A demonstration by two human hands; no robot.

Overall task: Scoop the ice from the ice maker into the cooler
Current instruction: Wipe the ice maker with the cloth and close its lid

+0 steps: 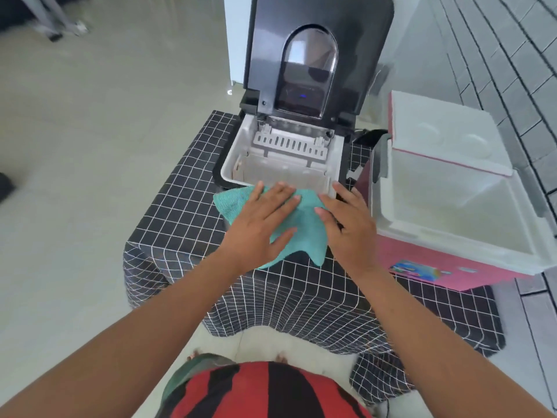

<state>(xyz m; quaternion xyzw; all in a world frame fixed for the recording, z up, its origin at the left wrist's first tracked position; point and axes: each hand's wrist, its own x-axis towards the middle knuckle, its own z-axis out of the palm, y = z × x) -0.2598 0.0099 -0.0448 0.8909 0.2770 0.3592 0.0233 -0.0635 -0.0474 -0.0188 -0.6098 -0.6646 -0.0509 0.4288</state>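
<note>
Both flat, open palms, left hand [261, 218] and right hand [349, 226], press a teal microfibre cloth [304, 224] at frame centre, before the open black ice maker [286, 152]; the pink, white-lined cooler [452, 206] stands open at right.

My left hand [261, 220] lies flat, fingers spread, on a teal cloth [304, 224] draped over the front edge of the ice maker [283, 158]; my right hand [349, 224] rests palm down just beside it, touching the cloth's right side, fingertips at the machine's front corner; the ice maker's dark lid [316, 55] stands raised, showing the white inner bin; the machine sits on a black tablecloth with a white grid [187, 188]; to its right stands the pink cooler [446, 206], its white lid [443, 131] swung back, its white interior exposed.
</note>
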